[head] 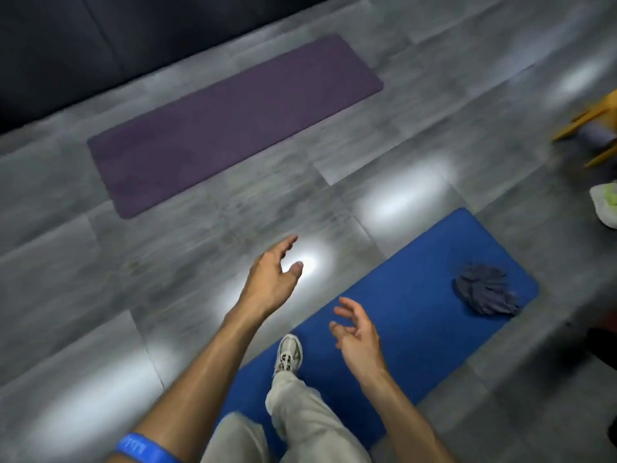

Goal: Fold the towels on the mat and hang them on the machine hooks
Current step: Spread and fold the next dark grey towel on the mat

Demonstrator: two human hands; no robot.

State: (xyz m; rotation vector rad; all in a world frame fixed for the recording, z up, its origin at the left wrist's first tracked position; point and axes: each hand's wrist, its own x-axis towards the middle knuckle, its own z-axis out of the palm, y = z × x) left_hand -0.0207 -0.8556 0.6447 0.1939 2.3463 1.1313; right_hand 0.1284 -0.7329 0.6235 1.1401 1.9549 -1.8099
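A crumpled dark blue-grey towel lies near the far right end of the blue mat. My left hand hovers over the grey floor to the left of the mat, fingers apart and empty. Over the mat's near part is my right hand, fingers spread and slightly curled, holding nothing, well short of the towel. My foot in a light shoe stands on the mat between the two hands. No machine hooks are in view.
A purple mat lies on the grey tiled floor farther back. A dark wall or bench base runs along the top left. Yellow legs of some object and a white-green shoe are at the right edge.
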